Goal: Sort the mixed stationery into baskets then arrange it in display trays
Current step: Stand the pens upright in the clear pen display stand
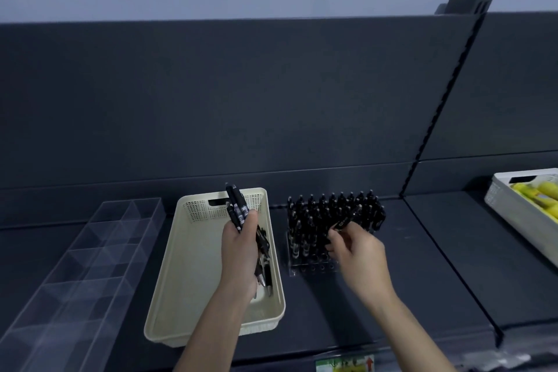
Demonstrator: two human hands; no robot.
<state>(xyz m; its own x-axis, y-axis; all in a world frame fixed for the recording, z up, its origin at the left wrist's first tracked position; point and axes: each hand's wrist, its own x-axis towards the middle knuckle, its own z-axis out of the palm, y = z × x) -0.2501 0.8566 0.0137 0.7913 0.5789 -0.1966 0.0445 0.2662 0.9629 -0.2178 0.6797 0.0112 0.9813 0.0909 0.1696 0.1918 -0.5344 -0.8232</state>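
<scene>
A cream plastic basket sits on the dark shelf, with a few black pens lying along its right side. My left hand hovers over the basket and grips a bundle of black pens pointing up and away. To the right stands a clear display tray packed with several upright black pens. My right hand is over the tray's front and pinches a single black pen, tilted up to the right.
A long clear divided tray lies to the left of the basket. At the far right a white basket holds yellow items. The dark shelf back panel rises behind, with a slotted upright on the right.
</scene>
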